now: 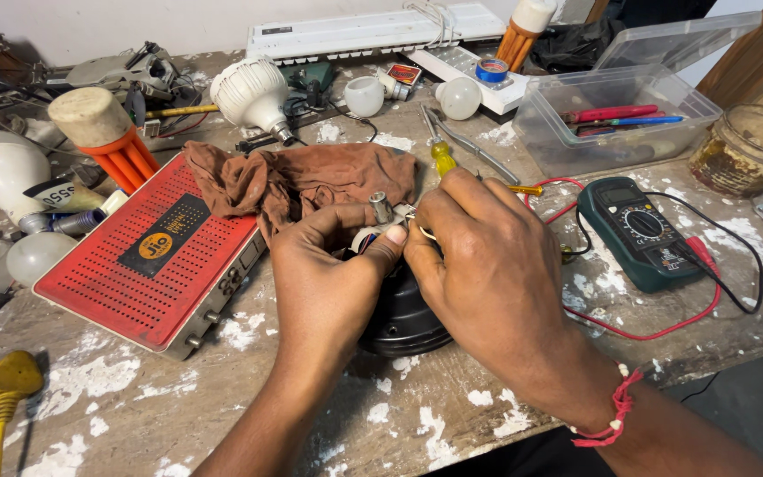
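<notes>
Both hands are meeting near the front edge of the table (134,415), over a round black part (404,322) that they are mostly hiding. The left hand (328,265) is pinching a small white piece (366,238), hard to make out. The right hand (487,265) is pinching something tiny beside it; I cannot tell what. One brown cloth (302,181) is lying just behind, one red box (147,256) beside it, one green meter (638,231) towards the right edge

Paint-spattered wooden bench (452,415) carries red box (147,256), multimeter (638,231), brown rag (311,181).
</notes>
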